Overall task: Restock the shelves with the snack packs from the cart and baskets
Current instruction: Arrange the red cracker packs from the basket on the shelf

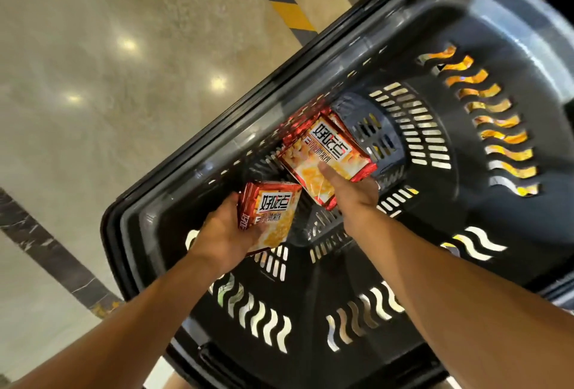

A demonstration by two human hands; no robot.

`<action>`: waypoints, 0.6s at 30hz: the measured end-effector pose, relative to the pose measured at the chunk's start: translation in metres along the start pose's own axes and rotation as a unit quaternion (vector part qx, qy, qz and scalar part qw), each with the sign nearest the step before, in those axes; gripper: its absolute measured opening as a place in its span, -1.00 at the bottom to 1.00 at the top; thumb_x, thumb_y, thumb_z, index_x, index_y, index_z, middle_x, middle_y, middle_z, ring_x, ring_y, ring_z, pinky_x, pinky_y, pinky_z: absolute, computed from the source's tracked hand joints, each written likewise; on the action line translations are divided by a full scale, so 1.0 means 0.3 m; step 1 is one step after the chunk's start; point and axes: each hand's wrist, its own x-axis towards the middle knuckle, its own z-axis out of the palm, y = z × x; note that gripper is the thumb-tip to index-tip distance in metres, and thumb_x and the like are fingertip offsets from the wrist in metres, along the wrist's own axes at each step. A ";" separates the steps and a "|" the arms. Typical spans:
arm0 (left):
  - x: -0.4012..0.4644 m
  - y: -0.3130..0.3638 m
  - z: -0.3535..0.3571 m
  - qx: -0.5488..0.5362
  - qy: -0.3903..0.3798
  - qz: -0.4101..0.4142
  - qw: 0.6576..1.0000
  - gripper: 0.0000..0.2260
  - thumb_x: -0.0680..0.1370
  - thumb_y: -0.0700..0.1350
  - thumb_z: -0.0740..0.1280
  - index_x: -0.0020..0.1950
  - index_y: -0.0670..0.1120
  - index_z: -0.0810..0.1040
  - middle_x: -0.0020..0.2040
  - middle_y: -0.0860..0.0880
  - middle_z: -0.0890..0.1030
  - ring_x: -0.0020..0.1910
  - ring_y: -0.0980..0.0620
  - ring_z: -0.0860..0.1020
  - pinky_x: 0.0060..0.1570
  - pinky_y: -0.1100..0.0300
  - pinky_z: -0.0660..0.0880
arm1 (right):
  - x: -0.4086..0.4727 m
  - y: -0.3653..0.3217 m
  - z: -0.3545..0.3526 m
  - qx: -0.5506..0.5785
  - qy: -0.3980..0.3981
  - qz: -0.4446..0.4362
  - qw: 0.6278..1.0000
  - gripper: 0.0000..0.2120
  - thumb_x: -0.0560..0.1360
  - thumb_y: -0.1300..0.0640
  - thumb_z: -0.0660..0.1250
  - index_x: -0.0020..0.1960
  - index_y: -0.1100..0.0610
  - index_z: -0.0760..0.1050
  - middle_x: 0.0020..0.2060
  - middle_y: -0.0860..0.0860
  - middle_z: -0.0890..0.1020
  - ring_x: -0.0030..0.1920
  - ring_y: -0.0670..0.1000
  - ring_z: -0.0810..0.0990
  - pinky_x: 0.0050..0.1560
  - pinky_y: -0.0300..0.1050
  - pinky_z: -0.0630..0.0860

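Observation:
Both my arms reach down into a dark plastic basket (484, 34). My left hand (228, 230) grips a red and orange snack pack (271, 213) with large printed characters, held just above the basket floor. My right hand (351, 190) holds a second, larger-looking snack pack (323, 152) of the same kind, thumb on its face and fingers hidden beneath. Behind that pack the red edge of a third snack pack (302, 121) leans against the basket's far-left wall.
The basket has slotted walls and floor, with yellow packaging (497, 121) showing through the right wall's wavy slots. A polished beige floor (93, 62) lies to the left, with a yellow-and-black hazard stripe (279, 0) and a dark marble strip (46, 249).

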 end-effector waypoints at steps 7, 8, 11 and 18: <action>-0.112 0.031 -0.037 -0.003 0.024 0.016 1.000 -0.69 0.54 -0.12 0.46 0.14 0.15 0.40 -0.07 0.21 0.55 0.12 0.10 0.54 0.28 0.03 0.49 | -0.145 -0.020 -0.138 -0.001 -0.029 -0.037 0.999 -0.54 0.34 0.08 0.64 0.20 0.06 0.60 -0.01 -0.04 0.73 0.05 -0.01 0.70 0.25 0.05 0.57; -0.141 0.042 -0.044 -0.001 0.031 0.020 0.999 -0.69 0.54 -0.12 0.46 0.15 0.13 0.40 -0.05 0.21 0.55 0.13 0.09 0.55 0.27 0.03 0.49 | -0.179 -0.026 -0.174 -0.002 -0.033 -0.053 0.998 -0.54 0.35 0.10 0.63 0.21 0.06 0.61 0.01 -0.03 0.73 0.05 0.00 0.70 0.22 0.03 0.58; -0.238 0.079 -0.077 -0.002 0.044 0.027 0.999 -0.69 0.56 -0.11 0.45 0.18 0.08 0.39 0.00 0.14 0.57 0.12 0.02 0.58 0.22 0.04 0.53 | -0.301 -0.050 -0.289 -0.041 -0.038 -0.094 0.994 -0.55 0.36 0.12 0.62 0.21 0.08 0.62 0.02 -0.03 0.73 0.04 -0.02 0.71 0.16 -0.03 0.60; -0.610 0.153 -0.191 -0.034 0.072 0.101 0.992 -0.66 0.56 -0.02 0.45 0.27 0.02 0.44 0.08 0.04 0.64 0.05 -0.02 0.64 0.04 0.10 0.56 | -0.713 -0.157 -0.568 -0.124 -0.046 -0.190 0.973 -0.64 0.42 0.06 0.57 0.17 0.09 0.61 -0.01 -0.04 0.71 0.04 0.01 0.68 -0.10 -0.26 0.54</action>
